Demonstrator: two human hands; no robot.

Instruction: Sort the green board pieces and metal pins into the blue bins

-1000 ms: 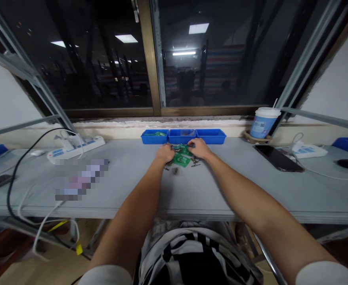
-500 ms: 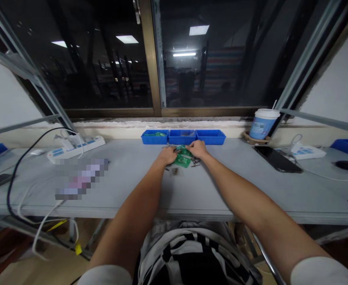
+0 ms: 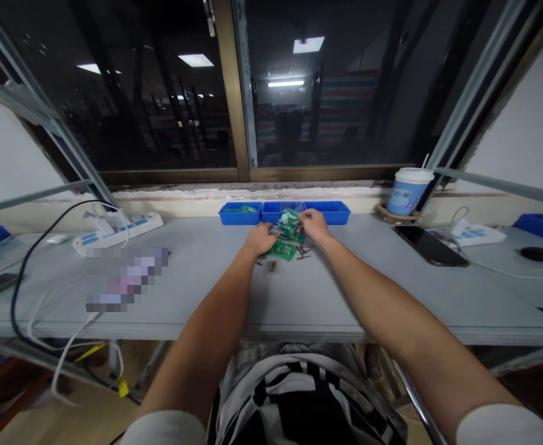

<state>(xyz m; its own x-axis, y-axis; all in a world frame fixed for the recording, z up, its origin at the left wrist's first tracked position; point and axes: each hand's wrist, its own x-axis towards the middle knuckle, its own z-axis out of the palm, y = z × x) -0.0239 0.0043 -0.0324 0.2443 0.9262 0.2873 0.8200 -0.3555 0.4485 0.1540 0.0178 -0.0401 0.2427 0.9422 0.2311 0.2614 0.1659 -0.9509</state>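
Head view, left to right: white power strip with blue sockets (image 3: 127, 235) on the left of the grey flat tabletop (image 3: 197, 296), cables trailing, well apart from the hands, likely set there to leave the middle free. Blue rectangular plastic bin with green contents (image 3: 239, 218) is first of three in a row at the back edge, probably lined up for easy reach.

Left hand (image 3: 258, 240) is palm down, low over the left side of the pile, fingers bent inward, seemingly to steady or sort pieces; can't tell whether it grips any. Small clear bag with brownish contents (image 3: 272, 267) lies just in front of the pile. Flat green plastic packet (image 3: 282, 250) lies between the hands, other green packaging behind it. Shiny green plastic packet (image 3: 289, 218) is held up in front of the blue middle bin (image 3: 269, 216), apparently by its right edge, which would leave most of it uncovered. Thin dark metal pieces (image 3: 303, 251) lie loose to the right.

Right hand (image 3: 315, 224) sits a bit higher and farther back, fingertips seemingly pinched on the held packet, wrist near the blue right-hand bin (image 3: 339, 216). Hands apart, both forearms stretched forward and converging. Blue paper cup with white lid (image 3: 406, 194) stands in a brown holder (image 3: 385, 215), probably to stop tipping; black glossy phone (image 3: 431, 246) lies flat beyond, out of the way
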